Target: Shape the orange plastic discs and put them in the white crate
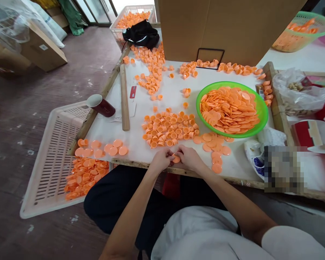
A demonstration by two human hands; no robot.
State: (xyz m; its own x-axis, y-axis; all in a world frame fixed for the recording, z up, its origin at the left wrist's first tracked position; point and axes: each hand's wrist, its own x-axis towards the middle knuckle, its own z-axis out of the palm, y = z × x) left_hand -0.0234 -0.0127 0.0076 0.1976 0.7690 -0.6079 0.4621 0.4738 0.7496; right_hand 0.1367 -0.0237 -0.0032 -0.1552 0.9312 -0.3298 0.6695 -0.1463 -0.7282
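Observation:
Both my hands meet at the table's front edge around one orange plastic disc (176, 158). My left hand (162, 159) pinches its left side, and my right hand (188, 157) grips it from the right. Whether a cup is joined to this disc is hidden by my fingers. Just beyond my hands lies a cluster of small orange plastic cups (169, 128). To the right of my right hand, loose orange discs (216, 148) are spread on the table. A green bowl (265, 117) heaped with orange discs stands behind them.
At the left, a white crate (47, 159) on the floor holds orange pieces. A dark red mug (104, 106) lies tilted near a wooden stick (124, 97). A large cardboard box (219, 29) stands at the back. Wooden strips (277, 97) edge the table (176, 103).

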